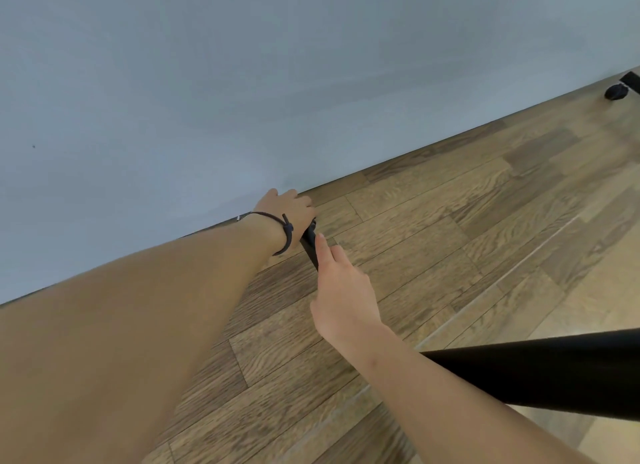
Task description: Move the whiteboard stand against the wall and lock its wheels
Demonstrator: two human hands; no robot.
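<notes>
Head view only, so I read everything from this one angle. Stand leg [309,243] shows as a short dark bar low on the floor [433,242], its far end right by the base of the wall [173,100]. My left hand [289,212] covers that end, fingers curled down over what I take to be the wheel and its lock; whether they are clamped on the lever or just resting on it I cannot tell, because the hand hides the part. A dark cord bracelet [287,235] sits on that wrist. My right hand [341,290] is just beside the leg, forefinger stretched out with its tip at the bar, the other fingers loosely folded and gripping nothing that I can see.

Farther right along the wall a second wheel [616,91] stands on the floor near the skirting line, with a bit of black frame above it. A thick black tube [554,377] crosses the lower right corner, likely another part of the stand.

My judgement: the move to the wall looks finished, since both visible feet lie close to it. The locking is under way at the near wheel. I cannot tell whether the far wheel is locked, and any others are out of view, so those remain to check.
</notes>
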